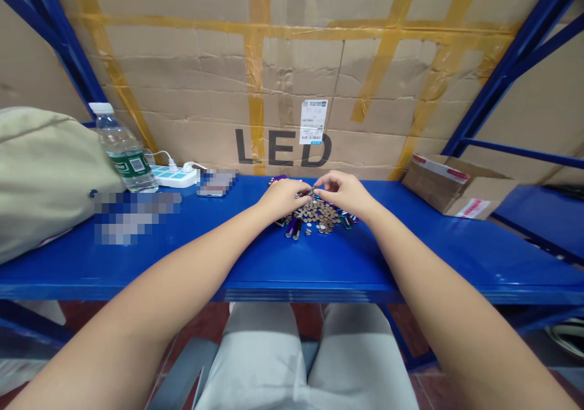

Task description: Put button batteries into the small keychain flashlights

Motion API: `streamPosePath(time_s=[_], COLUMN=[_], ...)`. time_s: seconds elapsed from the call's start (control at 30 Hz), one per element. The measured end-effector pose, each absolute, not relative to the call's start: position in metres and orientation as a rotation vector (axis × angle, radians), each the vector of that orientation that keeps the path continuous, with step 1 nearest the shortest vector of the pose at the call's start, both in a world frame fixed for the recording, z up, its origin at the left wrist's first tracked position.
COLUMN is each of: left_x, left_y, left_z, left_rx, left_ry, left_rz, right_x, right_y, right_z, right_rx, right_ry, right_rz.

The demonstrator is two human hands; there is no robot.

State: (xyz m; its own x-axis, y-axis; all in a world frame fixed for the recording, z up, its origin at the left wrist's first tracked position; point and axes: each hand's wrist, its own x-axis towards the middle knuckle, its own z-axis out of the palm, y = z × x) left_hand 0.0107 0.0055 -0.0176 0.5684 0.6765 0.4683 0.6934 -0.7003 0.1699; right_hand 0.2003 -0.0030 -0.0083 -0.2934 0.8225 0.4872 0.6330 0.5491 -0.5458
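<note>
Over a pile of small round metal discs (320,214), my left hand (283,198) and my right hand (344,192) come together with fingertips almost touching. Thumb and fingers of each hand are pinched at a tiny metallic piece (312,191), too small to name. Just below my left hand lie a purple tube (291,227) and a black tube (297,229) with silvery ends. More shiny coloured tubes (349,220) lie beside my right hand. Behind my left hand, purple pieces (277,179) are partly hidden.
On the left are a beige bag (50,166), a water bottle (125,148), a white power strip (176,176) and a phone (215,184). An open cardboard box (451,185) sits at right on the blue table (274,270). A large taped carton (196,93) stands behind.
</note>
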Motion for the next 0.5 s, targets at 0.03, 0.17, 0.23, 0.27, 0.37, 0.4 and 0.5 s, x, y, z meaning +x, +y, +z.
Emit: streamPosePath(time_s=[0.03, 0.17, 0.23, 0.27, 0.37, 0.4, 0.5], left_x=[0.0108, 0.0102, 0.0097, 0.0096, 0.0096, 0.0097, 0.0095], left_y=[0.0055, 0.0052, 0.0047, 0.0045, 0.0040, 0.0040, 0.0049], left_z=[-0.0177, -0.0183, -0.0182, -0.0181, -0.0174, -0.0173, -0.0176], left_rx=[-2.770, -2.815, -2.827, -2.829, -2.825, -2.822, -2.816], left_ry=[-1.200, -1.211, -1.219, -1.221, -1.219, -1.216, -1.203], left_rz=[-0.819, -0.891, -0.914, -0.919, -0.914, -0.910, -0.897], right_x=[0.2001, 0.2006, 0.2011, 0.2013, 0.2017, 0.2018, 0.2021], right_y=[-0.0034, -0.0027, -0.0013, -0.0006, 0.0009, 0.0012, 0.0019], right_z=[-0.0084, -0.0096, -0.0107, -0.0113, -0.0126, -0.0128, -0.0133], right_rx=[-1.156, -1.115, -1.100, -1.093, -1.073, -1.065, -1.037], right_ry=[-2.031, -2.040, -2.045, -2.047, -2.048, -2.052, -2.087], right_rz=[0.336, 0.386, 0.401, 0.407, 0.411, 0.401, 0.319])
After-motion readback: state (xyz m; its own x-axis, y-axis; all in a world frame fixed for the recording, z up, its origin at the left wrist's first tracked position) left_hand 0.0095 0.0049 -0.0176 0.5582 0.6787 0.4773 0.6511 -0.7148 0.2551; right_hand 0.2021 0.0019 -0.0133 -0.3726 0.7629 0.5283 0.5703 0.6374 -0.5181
